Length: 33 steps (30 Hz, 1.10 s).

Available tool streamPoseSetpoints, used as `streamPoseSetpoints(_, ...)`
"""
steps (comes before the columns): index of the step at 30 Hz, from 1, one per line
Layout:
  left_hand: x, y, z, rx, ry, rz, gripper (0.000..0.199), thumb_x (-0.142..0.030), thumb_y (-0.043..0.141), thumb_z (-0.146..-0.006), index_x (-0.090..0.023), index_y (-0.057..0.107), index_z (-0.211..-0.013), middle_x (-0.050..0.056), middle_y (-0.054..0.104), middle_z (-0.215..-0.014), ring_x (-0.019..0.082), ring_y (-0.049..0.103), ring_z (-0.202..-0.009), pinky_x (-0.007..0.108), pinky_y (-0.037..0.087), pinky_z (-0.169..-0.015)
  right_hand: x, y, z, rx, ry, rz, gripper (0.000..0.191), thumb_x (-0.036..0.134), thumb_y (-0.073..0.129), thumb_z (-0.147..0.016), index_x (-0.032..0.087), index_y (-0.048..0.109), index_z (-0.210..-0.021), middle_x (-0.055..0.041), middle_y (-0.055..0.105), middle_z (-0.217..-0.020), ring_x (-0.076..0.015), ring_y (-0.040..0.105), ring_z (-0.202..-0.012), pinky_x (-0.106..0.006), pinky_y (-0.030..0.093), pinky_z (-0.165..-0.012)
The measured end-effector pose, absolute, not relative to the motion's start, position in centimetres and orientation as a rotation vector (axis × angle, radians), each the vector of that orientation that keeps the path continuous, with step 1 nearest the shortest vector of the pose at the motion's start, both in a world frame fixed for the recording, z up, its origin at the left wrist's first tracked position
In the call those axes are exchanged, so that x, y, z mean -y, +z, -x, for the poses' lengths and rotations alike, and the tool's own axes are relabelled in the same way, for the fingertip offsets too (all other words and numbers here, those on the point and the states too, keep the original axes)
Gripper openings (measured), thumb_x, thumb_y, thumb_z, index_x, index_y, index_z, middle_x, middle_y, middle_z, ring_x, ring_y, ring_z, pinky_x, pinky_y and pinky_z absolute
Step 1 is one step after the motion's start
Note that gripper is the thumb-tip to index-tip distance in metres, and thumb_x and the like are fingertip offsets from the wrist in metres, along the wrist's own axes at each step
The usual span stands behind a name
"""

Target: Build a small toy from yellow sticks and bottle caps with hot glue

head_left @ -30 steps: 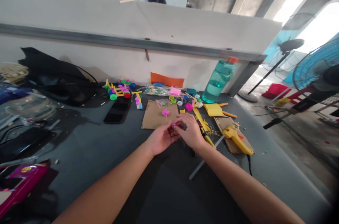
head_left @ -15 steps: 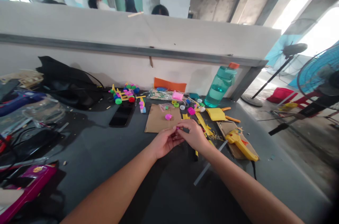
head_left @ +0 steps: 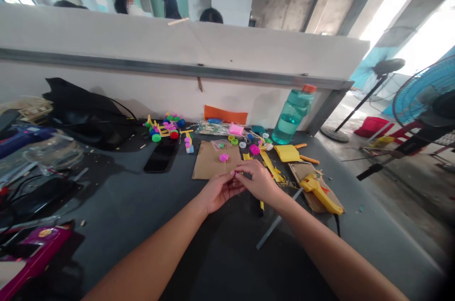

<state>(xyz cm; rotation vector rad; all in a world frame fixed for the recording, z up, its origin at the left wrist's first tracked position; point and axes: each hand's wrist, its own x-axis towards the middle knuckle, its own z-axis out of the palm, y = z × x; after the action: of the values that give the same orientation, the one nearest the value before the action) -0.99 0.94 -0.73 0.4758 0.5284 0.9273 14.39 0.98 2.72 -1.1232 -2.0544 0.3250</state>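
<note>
My left hand (head_left: 219, 192) and my right hand (head_left: 258, 180) meet at the near edge of a cardboard sheet (head_left: 202, 162). Between their fingertips is a small purple piece (head_left: 236, 173), mostly hidden, pinched by both. A pink piece (head_left: 223, 158) lies on the cardboard just beyond my fingers, beside a small clear bag (head_left: 218, 145) with something green in it. Yellow strips (head_left: 270, 164) lie to the right of my right hand. A yellow glue gun (head_left: 322, 192) with a clear glue stick rests on another piece of cardboard further right.
A black phone (head_left: 160, 156) and colourful wheeled models (head_left: 165, 129) stand left of the cardboard. Bottle caps (head_left: 242, 144) and a green water bottle (head_left: 291, 116) are at the back. Tools and a pink device (head_left: 46, 253) crowd the left. A fan (head_left: 426, 102) stands at right.
The whole view has shifted slightly, so things appear a little further left. Both hands keep their pinch on the small purple piece.
</note>
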Motion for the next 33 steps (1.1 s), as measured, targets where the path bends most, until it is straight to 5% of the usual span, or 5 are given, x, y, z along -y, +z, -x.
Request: streamPoseSetpoints(33, -0.88, -0.75, 0.61, -0.613, 1.017, -0.474, 0.005, -0.015, 0.064, -0.077, -0.01, 0.065, -0.075, 0.004, 0.064, -0.069, 0.013, 0.062, -0.066, 0.03, 0.054, -0.075, -1.21, 1.99, -14.5, 2.056, 0.145, 1.171, 0.01, 0.024, 0.064, -0.078, 0.024, 0.067, -0.087, -0.0053, 0.068, -0.096, -0.0226, 0.057, -0.099, -0.039, 0.043, -0.088)
